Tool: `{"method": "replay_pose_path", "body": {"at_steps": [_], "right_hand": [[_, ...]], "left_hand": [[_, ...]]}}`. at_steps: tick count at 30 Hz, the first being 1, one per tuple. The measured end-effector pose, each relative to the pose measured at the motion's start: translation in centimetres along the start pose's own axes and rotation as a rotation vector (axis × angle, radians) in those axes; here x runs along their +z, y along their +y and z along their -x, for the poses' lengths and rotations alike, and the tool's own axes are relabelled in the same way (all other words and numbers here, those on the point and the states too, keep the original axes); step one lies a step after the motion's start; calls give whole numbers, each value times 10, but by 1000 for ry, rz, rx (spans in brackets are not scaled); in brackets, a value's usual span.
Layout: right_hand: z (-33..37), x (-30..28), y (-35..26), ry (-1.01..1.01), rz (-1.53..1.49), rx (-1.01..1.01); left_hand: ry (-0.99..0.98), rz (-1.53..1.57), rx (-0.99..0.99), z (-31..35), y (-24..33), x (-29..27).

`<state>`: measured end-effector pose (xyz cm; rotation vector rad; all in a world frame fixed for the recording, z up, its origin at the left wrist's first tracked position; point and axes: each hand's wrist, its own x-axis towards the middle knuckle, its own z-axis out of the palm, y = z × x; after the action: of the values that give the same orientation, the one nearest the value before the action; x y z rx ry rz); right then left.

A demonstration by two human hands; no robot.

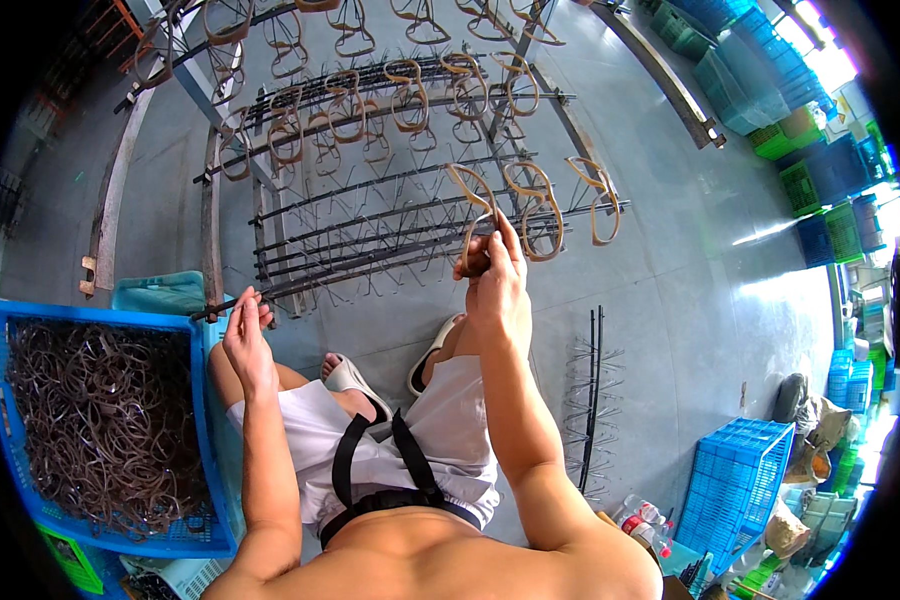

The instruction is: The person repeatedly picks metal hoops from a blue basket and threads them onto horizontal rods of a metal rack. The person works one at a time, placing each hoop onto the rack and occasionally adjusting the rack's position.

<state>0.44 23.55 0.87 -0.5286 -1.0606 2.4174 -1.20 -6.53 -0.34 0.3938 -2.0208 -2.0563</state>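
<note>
A dark rod (342, 270) with thin wire prongs runs across in front of me. My left hand (247, 345) pinches it near its left end. Farther right, my right hand (497, 285) is closed on a tan eyeglass frame (473, 190) at the rod; its fingers partly hide the lower rim. Beside that hand, a second eyeglass frame (533, 212) and a third one (596, 200) hang toward the rod's right end. Between my hands the prongs carry no frames.
Ahead stands a metal rack (270, 165) with rods bearing several eyeglass frames (407, 95). At my left, a blue crate (205, 440) is heaped with dark brown frames (105, 420). Pronged rods (592, 400) lie on the floor to the right, near a blue basket (735, 480) and plastic bottles (642, 515).
</note>
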Motion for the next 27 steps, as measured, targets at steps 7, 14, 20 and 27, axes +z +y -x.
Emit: {"method": "replay_pose_path", "body": {"at_steps": [7,14,20,27], "right_hand": [[4,1,-6,-111,-80,38],[6,2,3,-156,38,-9],[3,-6,-7,-158,187,2],[14,6,1,-150,220,-10]], "left_hand": [[-4,-19,4,-1,1,-1],[-14,-53,0,-5,-2,-5],[-39,-54,5,-5,-1,-9],[-46,-87,4,-4,0,-7]]}}
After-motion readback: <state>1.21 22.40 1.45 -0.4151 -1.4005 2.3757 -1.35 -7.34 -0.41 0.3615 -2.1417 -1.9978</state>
